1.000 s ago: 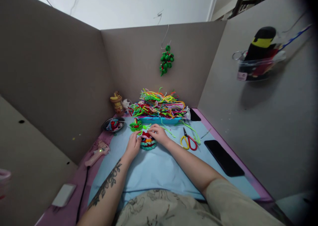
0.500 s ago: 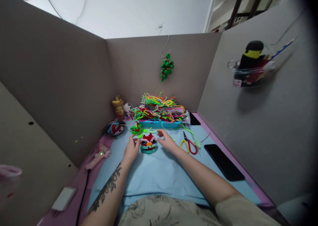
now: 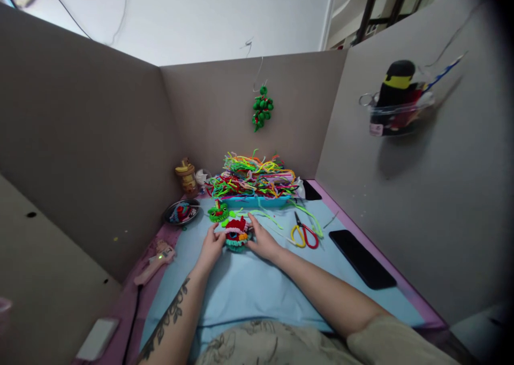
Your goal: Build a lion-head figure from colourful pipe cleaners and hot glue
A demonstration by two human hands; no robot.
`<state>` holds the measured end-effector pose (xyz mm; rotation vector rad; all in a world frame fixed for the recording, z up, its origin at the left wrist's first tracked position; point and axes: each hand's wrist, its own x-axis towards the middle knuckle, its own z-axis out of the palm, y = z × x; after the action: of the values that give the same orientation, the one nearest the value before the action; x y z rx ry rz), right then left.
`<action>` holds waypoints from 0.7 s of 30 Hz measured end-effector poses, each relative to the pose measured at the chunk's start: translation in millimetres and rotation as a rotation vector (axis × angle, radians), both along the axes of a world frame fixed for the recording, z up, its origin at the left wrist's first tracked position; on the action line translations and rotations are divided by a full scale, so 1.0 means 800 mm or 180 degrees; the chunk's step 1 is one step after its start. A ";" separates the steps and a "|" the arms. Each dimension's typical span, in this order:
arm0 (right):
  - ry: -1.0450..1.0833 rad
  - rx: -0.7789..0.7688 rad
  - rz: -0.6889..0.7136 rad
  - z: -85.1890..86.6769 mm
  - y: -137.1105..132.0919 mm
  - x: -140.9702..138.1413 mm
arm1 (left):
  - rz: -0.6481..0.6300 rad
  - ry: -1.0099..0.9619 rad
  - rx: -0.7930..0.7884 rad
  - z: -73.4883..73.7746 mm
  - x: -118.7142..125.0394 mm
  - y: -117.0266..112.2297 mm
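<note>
Between my hands is a small fuzzy lion head (image 3: 236,236) of red, pink and teal pipe cleaners, with a blue eye and an orange nose. My left hand (image 3: 210,245) grips its left side with thumb and fingers. On its right side, my right hand (image 3: 263,241) holds it the same way, the fingertips partly hidden behind it. The head is turned, so its right part is covered. Just beyond my left hand lies a green lion head (image 3: 218,212) of the same make. Green pipe cleaners (image 3: 261,213) lie loose behind the held piece.
A blue tray (image 3: 277,202) heaped with coloured pipe cleaners (image 3: 252,177) stands at the back. Yellow-and-red-handled scissors (image 3: 304,235) and a black phone (image 3: 361,259) lie right. At left are a metal bowl (image 3: 165,215), a pink glue gun (image 3: 155,266) and a white box (image 3: 97,339).
My right hand has come in from the right and closed on the red lion head. My left hand has also taken hold, and the head has turned sideways. The view has shifted slightly.
</note>
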<state>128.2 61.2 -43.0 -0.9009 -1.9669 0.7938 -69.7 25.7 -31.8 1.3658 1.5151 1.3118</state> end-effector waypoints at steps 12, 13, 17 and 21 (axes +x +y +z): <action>0.0908 -0.0866 0.0092 -0.010 0.008 -0.001 | -0.0448 -0.2438 -0.0810 0.037 0.013 -0.017; 0.1118 -0.1017 0.0097 -0.007 0.008 -0.001 | -0.0537 -0.2502 -0.0809 0.038 0.012 -0.017; 0.2102 -0.1832 0.0509 0.015 0.002 0.006 | -0.1168 -0.2866 -0.0517 0.050 0.003 -0.020; 0.2430 -0.2507 0.1580 0.039 -0.012 0.012 | -0.1254 -0.3013 -0.0389 0.059 -0.002 -0.027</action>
<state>137.9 51.5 -11.6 -0.3778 -1.1680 1.9431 -71.1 4.3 15.5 0.7120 0.6256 1.2917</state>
